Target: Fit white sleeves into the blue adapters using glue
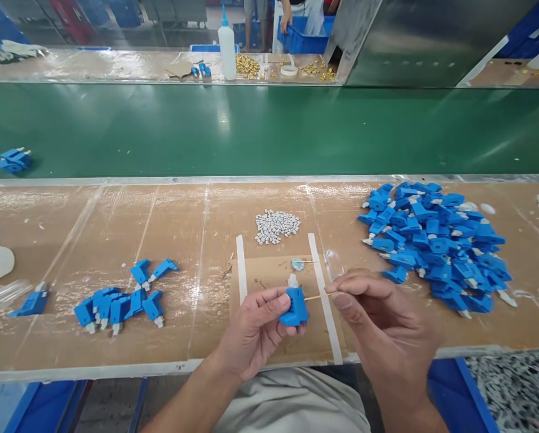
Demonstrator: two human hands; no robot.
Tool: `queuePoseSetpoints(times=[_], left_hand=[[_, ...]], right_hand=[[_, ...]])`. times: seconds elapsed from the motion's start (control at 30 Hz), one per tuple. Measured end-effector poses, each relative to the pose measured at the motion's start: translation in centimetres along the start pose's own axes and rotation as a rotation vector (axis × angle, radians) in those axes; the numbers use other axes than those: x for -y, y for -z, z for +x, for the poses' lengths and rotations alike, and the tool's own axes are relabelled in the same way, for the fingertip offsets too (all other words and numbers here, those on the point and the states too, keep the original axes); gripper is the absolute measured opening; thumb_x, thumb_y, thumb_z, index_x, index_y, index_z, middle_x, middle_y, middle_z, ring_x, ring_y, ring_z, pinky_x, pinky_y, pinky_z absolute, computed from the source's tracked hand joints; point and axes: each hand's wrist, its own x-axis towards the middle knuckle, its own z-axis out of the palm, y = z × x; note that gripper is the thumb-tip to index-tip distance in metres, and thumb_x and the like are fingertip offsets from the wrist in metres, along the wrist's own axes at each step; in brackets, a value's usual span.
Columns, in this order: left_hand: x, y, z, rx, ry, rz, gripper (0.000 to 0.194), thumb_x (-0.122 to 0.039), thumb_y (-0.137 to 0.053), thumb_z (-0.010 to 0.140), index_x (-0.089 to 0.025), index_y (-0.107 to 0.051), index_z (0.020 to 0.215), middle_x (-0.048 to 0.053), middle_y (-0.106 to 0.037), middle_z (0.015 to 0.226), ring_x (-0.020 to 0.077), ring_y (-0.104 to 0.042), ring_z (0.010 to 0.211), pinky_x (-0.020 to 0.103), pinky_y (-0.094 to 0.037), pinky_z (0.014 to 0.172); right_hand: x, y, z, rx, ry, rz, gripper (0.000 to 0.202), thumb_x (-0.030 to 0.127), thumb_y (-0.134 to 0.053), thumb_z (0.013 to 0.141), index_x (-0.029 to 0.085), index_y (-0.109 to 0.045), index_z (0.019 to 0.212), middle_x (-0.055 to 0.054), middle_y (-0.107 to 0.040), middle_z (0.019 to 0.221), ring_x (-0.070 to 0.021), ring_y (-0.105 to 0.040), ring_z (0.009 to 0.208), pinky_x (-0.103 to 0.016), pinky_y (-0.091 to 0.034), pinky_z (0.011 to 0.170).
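Observation:
Between the fingers and thumb of my left hand (262,322) is a blue plastic part (295,308) with a whitish tip pointing away from me. My right hand (381,325) pinches a thin wooden stick (318,296), whose far end meets the right side of the blue part. Both hands are above a piece of cardboard (273,270) edged by two white tape strips. On that cardboard, just beyond my hands, sits a small light-blue blob (297,264) with another thin stick beside it. Farther off is a small heap of grey-white pieces (277,226).
A large pile of blue parts (435,240) lies right; several more blue parts (120,305) are at left. Behind the table runs a green belt (206,129). Beyond it stand a white bottle (226,48), brass-coloured pieces (247,66) and a person's hand (286,19) at a blue crate (303,42).

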Motion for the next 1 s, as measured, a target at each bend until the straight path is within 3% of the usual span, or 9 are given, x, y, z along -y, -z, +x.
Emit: queuePoseSetpoints(times=[0.2, 0.57, 1.0], left_hand=[[0.32, 0.08, -0.02, 0.038, 0.006, 0.0, 0.021, -0.027, -0.07, 0.089, -0.006, -0.072, 0.091, 0.009, -0.067, 0.08, 0.0099, -0.065, 0.064, 0.017, -0.053, 0.064], [0.15, -0.37, -0.35, -0.022, 0.002, 0.073, 0.024, -0.033, -0.076, 0.084, -0.009, -0.075, 0.088, 0.006, -0.063, 0.074, 0.0099, -0.058, 0.061, 0.021, -0.051, 0.065], [-0.07, -0.7, -0.79, -0.036, -0.046, 0.198, 0.023, -0.032, -0.076, 0.083, -0.009, -0.076, 0.08, 0.003, -0.059, 0.068, 0.0062, -0.052, 0.059, 0.014, -0.044, 0.057]], right_hand=[[-0.13, -0.37, 0.08, 0.013, 0.036, -0.059, 0.019, 0.005, -0.068, 0.09, 0.022, -0.072, 0.097, -0.002, -0.068, 0.088, -0.0184, -0.063, 0.085, -0.029, -0.053, 0.072], [-0.08, -0.24, -0.17, 0.029, 0.1, -0.191, 0.019, 0.006, -0.069, 0.09, 0.023, -0.071, 0.097, -0.004, -0.07, 0.085, -0.0222, -0.064, 0.081, -0.037, -0.051, 0.072], [0.52, -0.19, -0.06, 0.104, 0.175, -0.182, 0.021, 0.004, -0.066, 0.089, 0.023, -0.07, 0.098, -0.003, -0.068, 0.081, -0.0222, -0.064, 0.073, -0.037, -0.05, 0.067]])
